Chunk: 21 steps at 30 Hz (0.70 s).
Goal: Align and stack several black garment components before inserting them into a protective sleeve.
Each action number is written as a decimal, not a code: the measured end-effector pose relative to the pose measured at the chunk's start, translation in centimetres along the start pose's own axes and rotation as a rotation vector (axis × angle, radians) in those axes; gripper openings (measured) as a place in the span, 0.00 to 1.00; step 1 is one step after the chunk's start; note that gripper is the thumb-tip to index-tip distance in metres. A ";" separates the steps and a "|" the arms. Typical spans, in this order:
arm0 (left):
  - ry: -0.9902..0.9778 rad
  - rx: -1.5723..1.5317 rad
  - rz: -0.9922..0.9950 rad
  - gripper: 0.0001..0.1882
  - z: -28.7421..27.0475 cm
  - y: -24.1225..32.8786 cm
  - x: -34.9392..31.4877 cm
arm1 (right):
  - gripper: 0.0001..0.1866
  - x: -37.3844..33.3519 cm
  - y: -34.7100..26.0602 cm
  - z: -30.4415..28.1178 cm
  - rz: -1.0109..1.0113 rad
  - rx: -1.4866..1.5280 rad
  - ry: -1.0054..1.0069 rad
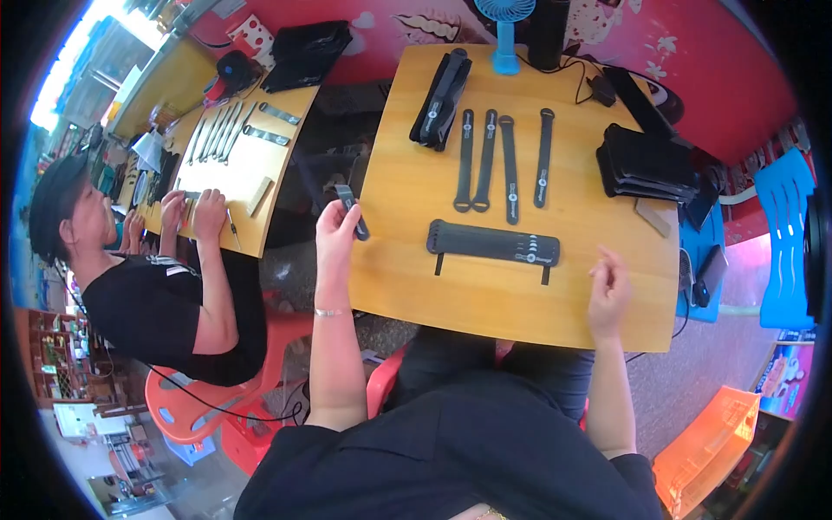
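Table edges: The worker's left hand is at the left edge of the table; the right hand is above its front right part.
Open room: Plain wood shows along the front edge and between the right hand and the strap stack.
Left grip: Thumb and fingers pinch one dark strap.
Right grip: Released, fingers loosely curled.
Laid straps: Four single straps lie lengthwise beyond the stack, three grouped at left, one apart at right.
Stack: One, lying crosswise, its layers too close to count; two short black strips jut from its near side.
Bundle: One strap bundle, far left.
Far side: One blue fan and one dark cylinder.
In the way, right: A pile of black pouches, with one wooden block near it at the right edge.
Neighbors: A co-worker sits left at a second table; a blue chair stands right.
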<state>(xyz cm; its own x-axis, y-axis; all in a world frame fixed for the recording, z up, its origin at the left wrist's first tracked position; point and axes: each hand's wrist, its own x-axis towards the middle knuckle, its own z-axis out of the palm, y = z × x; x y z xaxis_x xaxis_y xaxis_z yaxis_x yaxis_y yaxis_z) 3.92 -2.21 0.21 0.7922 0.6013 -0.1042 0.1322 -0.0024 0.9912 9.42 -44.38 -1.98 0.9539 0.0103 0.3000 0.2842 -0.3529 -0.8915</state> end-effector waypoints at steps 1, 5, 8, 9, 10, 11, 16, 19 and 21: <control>-0.030 -0.225 0.021 0.07 0.7 -0.1 -1.7 | 0.12 -0.2 -0.1 0.1 0.000 0.001 -0.012; -0.156 -0.562 -0.049 0.08 6.1 1.3 -8.9 | 0.19 -0.8 -4.6 2.4 -0.101 0.221 -0.055; -0.227 -0.661 -0.011 0.09 8.2 1.6 -12.2 | 0.23 -1.3 -11.3 5.7 -0.132 0.183 -0.456; -0.232 -0.640 -0.005 0.09 8.6 2.0 -13.0 | 0.23 -1.6 -12.5 6.5 -0.064 0.221 -0.564; -0.238 -0.619 0.002 0.09 9.0 2.2 -13.7 | 0.23 -2.0 -12.6 7.1 -0.063 0.216 -0.559; -0.267 -0.575 -0.002 0.08 9.3 2.0 -14.1 | 0.19 -2.5 -12.2 7.8 0.008 0.313 -0.570; -0.326 -0.540 -0.015 0.07 9.2 2.4 -14.6 | 0.07 -3.0 -10.6 7.1 0.228 0.495 -0.501; -0.162 -0.547 0.031 0.06 7.9 2.7 -13.2 | 0.06 -2.7 -9.0 5.7 0.294 0.490 -0.444; -0.153 -0.527 0.093 0.05 7.2 2.5 -12.3 | 0.07 -2.2 -8.0 4.5 0.323 0.466 -0.392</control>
<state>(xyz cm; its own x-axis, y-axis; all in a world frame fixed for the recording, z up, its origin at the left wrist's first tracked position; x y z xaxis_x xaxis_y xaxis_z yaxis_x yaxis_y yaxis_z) -1.20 -15.33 3.35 0.8688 0.4950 0.0141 -0.2274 0.3736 0.8993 5.44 -37.38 2.96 0.9373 0.3411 -0.0719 -0.0920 0.0429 -0.9948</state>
